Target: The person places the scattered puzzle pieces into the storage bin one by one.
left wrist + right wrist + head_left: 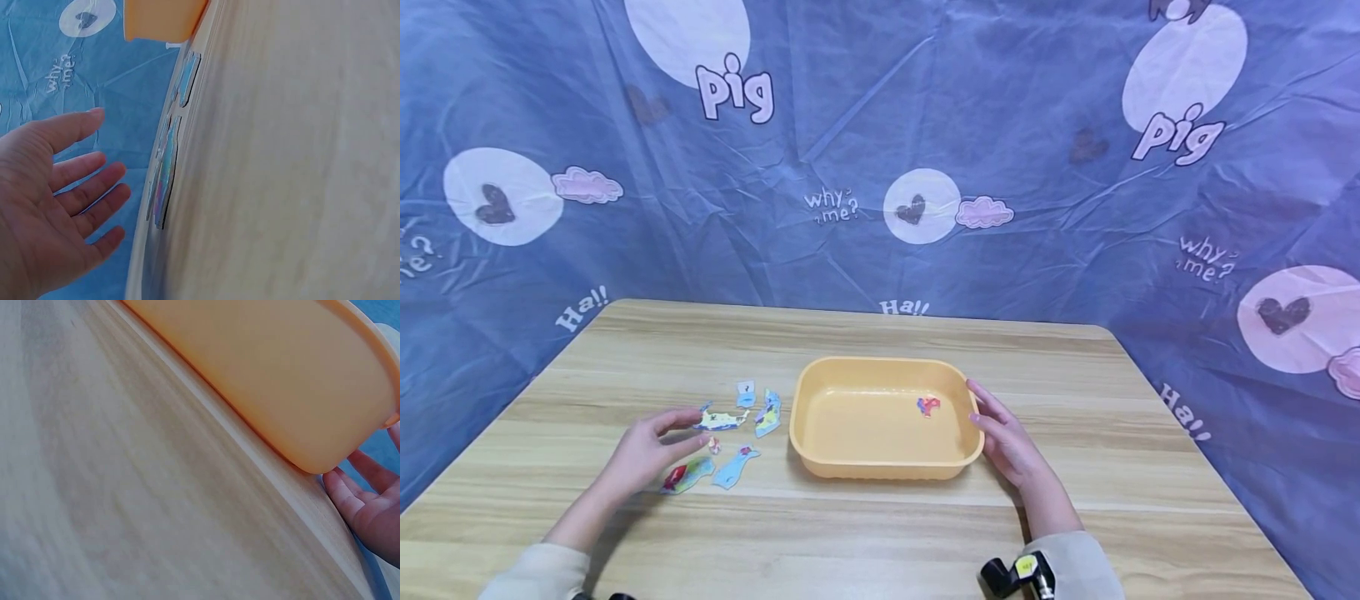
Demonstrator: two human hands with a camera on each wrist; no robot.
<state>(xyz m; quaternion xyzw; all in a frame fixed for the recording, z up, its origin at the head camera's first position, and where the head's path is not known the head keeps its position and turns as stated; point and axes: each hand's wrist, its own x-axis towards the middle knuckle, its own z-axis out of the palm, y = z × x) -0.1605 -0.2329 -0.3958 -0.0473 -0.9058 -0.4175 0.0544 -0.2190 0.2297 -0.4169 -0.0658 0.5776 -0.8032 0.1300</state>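
My left hand hovers at the left with its fingers spread and nothing held; the left wrist view shows its palm and relaxed fingers above the tabletop. Around its fingertips lie several flat, irregular puzzle-like pieces: a yellow-and-blue piece, a piece with red on it, a light blue piece and a small pinkish piece. To their right stands a shallow orange-yellow plastic tray with one red and purple piece inside. My right hand touches the tray's right side, fingers fairly straight.
Two more pieces, a small pale one and a blue-yellow one, lie near the tray's left side. Everything stands on a wood-grain table. A blue printed cloth hangs behind and beside it.
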